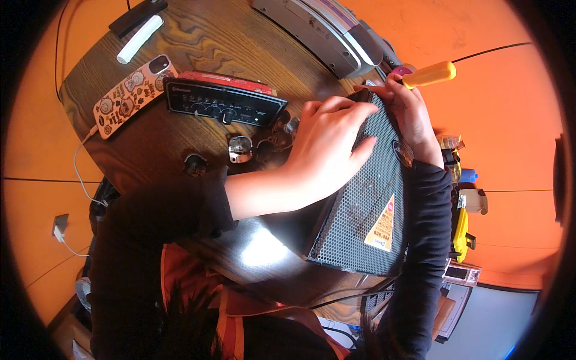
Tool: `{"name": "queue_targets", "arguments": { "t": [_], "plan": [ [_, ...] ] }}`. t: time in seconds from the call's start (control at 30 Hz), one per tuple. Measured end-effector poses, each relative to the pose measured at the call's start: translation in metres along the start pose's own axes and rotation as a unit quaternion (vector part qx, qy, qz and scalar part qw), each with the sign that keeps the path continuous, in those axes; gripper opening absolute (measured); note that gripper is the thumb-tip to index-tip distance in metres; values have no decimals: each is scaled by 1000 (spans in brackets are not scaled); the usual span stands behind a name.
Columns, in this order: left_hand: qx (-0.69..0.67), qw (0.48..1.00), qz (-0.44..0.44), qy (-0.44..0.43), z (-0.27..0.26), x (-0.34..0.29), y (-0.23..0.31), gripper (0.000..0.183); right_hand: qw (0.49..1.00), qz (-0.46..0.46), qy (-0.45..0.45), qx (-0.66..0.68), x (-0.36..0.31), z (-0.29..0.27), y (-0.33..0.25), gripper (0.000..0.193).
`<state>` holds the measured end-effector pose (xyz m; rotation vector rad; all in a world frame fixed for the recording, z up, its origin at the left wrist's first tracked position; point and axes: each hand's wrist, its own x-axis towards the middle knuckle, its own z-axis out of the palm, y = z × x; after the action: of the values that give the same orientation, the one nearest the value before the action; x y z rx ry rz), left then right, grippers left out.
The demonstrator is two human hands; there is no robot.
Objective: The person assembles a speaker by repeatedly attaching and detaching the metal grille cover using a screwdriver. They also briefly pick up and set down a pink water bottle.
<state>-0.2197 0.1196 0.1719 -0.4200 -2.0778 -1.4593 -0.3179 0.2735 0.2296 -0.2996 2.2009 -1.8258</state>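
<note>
A black speaker box with a metal mesh grille stands tilted in front of me, with a triangular orange and white sticker low on its face. My left hand holds its upper left edge, the thumb lying on the mesh and the other fingers bent toward the top corner. At the far upper corner, my right hand is closed on a screwdriver with a yellow handle. The handle points up and away to the right; its tip is hidden. Left of my hands sits a black control panel with knobs and a red back part.
Small dark round parts and a shiny metal piece lie beside the panel. Farther left are a phone on a white cable and a white stick. A large grey device stands at the back. Black cables run below the speaker.
</note>
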Motion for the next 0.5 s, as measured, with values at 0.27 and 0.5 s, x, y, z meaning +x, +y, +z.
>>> {"name": "queue_targets", "arguments": {
  "t": [0.27,0.5],
  "plan": [
    [-47,998,1,-38,-1,5,-2,35,1000,-7,-25,-17,2,-2,-2,24],
    [26,998,34,-54,-6,7,-3,36,996,-11,-64,-68,1,2,-6,19]
  ]
}}
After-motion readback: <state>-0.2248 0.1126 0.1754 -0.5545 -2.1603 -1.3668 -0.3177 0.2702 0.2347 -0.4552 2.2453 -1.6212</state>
